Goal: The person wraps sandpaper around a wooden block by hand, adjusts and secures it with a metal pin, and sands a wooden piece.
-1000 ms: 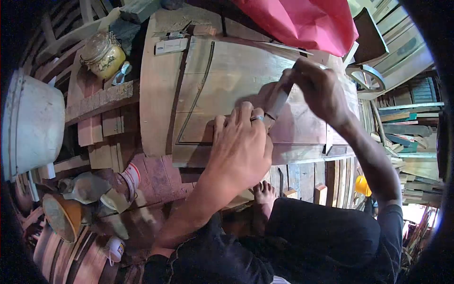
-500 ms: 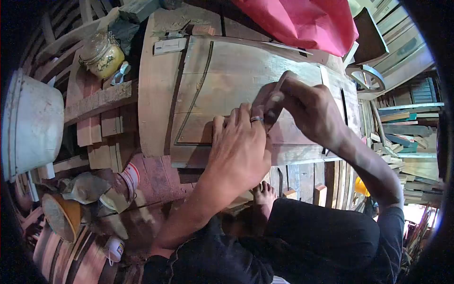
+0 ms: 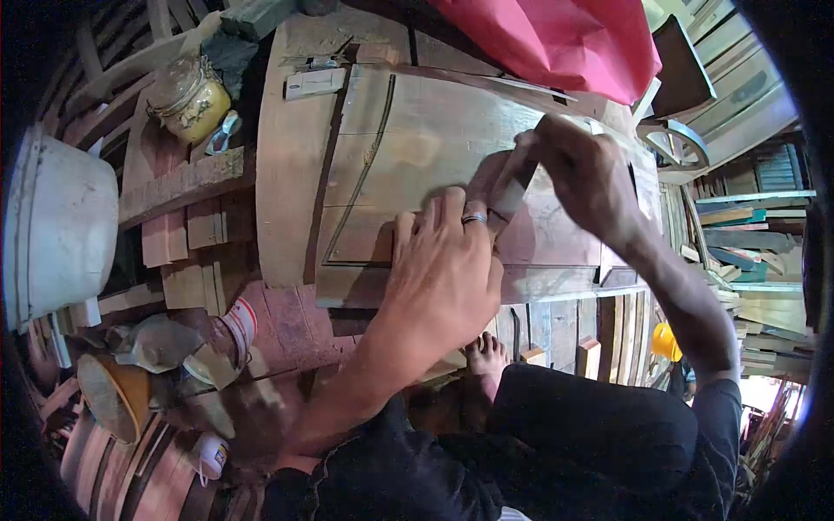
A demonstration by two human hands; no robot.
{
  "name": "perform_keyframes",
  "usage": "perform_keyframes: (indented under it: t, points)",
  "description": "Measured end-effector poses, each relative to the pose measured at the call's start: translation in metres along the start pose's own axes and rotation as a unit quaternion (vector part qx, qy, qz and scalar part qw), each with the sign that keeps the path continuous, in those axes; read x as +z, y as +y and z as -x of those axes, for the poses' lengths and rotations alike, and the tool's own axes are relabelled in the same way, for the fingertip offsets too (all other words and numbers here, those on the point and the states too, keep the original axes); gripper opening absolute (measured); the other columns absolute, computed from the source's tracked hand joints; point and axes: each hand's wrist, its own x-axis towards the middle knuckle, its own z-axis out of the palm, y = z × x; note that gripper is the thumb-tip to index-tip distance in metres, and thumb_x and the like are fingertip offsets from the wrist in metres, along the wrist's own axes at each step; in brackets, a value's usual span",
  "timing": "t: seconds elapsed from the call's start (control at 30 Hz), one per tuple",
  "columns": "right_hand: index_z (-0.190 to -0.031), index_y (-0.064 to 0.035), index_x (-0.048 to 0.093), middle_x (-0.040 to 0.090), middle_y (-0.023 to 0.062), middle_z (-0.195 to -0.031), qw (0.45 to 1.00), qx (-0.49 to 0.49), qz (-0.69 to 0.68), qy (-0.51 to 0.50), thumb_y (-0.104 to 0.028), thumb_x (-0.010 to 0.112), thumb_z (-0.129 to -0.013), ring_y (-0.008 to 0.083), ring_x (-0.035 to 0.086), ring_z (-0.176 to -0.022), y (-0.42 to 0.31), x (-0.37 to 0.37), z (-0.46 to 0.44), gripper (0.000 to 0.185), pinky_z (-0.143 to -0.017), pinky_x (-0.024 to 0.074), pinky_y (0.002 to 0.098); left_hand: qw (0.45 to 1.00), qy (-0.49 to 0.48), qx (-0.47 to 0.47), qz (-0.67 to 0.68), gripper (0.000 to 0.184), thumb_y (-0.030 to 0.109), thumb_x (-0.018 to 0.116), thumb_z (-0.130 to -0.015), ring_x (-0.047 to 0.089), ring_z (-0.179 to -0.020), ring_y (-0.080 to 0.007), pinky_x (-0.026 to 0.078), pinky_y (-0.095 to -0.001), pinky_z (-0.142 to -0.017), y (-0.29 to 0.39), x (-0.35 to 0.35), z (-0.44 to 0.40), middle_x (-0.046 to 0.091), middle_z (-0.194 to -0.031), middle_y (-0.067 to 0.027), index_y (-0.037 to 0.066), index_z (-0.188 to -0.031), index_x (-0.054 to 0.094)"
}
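My left hand [image 3: 447,265], with a ring on one finger, lies on a pale wooden panel [image 3: 426,113], its fingers stretched out and apart. Beyond its fingertips my right hand [image 3: 586,169] is closed and raised over the panel. From its fingers a short flat strip-like piece [image 3: 512,187] slants down toward my left hand; its kind cannot be made out, and the fingers partly hide it. A dark curved line or groove [image 3: 372,156] runs along the panel's left part.
A white box [image 3: 314,83] lies at the panel's upper left. Pink cloth [image 3: 556,43] hangs over the far edge. To the left stand a glass jar [image 3: 193,108] and a white tub [image 3: 69,226]. A funnel-like orange container [image 3: 113,399] and a white cup [image 3: 208,458] sit lower left.
My right hand has moved slightly up and right, away from my left hand, and more of the strip-like piece shows. My left hand has stayed nearly in place.
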Motion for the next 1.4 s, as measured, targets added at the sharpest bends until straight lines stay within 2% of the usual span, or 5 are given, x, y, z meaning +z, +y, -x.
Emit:
perform_keyframes:
  t: [0.13, 0.47, 0.7, 0.87, 1.4]
  points:
    - [-0.102, -0.0011, 0.066, 0.07, 0.0238, -0.082, 0.995, -0.007, -0.076, -0.06, 0.001, 0.061, -0.096, 0.0393, 0.069, -0.068, -0.025, 0.004, 0.015, 0.008, -0.064, 0.0547, 0.0396, 0.998, 0.048, 0.027, -0.016, 0.044, 0.021, 0.059, -0.091, 0.052, -0.124, -0.0459, 0.037, -0.0557, -0.104, -0.003, 0.007, 0.002, 0.053, -0.131, -0.0325, -0.012, -0.12, 0.057]
    - [-0.099, -0.0003, 0.067, 0.061, 0.017, -0.071, 0.998, 0.034, -0.037, -0.034, -0.017, 0.064, -0.104, 0.0087, 0.058, -0.069, -0.01, 0.004, 0.015, 0.018, -0.062, 0.0489, 0.0348, 1.0, 0.006, -0.007, 0.003, 0.048, 0.021, 0.058, -0.092, 0.052, -0.125, -0.0452, 0.037, -0.0546, -0.106, -0.001, 0.004, 0.0, 0.052, -0.133, -0.032, -0.013, -0.126, 0.054]
    - [-0.091, 0.0, 0.062, 0.056, 0.0035, -0.069, 0.985, 0.132, -0.104, -0.05, -0.033, 0.06, -0.107, 0.0082, 0.049, -0.07, -0.015, 0.0, 0.005, 0.037, -0.064, 0.0437, 0.0302, 0.999, 0.028, 0.033, -0.01, 0.044, 0.02, 0.059, -0.091, 0.051, -0.124, -0.046, 0.036, -0.0554, -0.105, 0.0, 0.004, 0.003, 0.051, -0.133, -0.0336, -0.013, -0.12, 0.057]
    - [-0.086, 0.0016, 0.059, 0.053, 0.0089, -0.064, 0.997, 0.068, -0.027, 0.015, -0.039, 0.061, -0.106, 0.0123, 0.047, -0.062, -0.006, -0.008, -0.016, 0.045, -0.059, 0.0429, 0.0338, 1.0, 0.001, 0.022, -0.002, 0.04, 0.018, 0.059, -0.09, 0.054, -0.116, -0.0442, 0.038, -0.0542, -0.098, 0.003, 0.002, 0.001, 0.053, -0.125, -0.0306, -0.012, -0.117, 0.058]
    - [-0.089, 0.0033, 0.06, 0.073, 0.0146, -0.076, 0.992, 0.073, -0.096, -0.03, -0.016, 0.063, -0.104, 0.0148, 0.07, -0.073, -0.009, 0.001, -0.001, 0.025, -0.065, 0.0535, 0.0354, 0.998, 0.026, 0.048, -0.032, 0.073, 0.013, 0.057, -0.09, 0.061, -0.096, -0.0438, 0.039, -0.0539, -0.087, 0.005, 0.002, -0.003, 0.052, -0.112, -0.0266, 0.0, -0.156, 0.031]
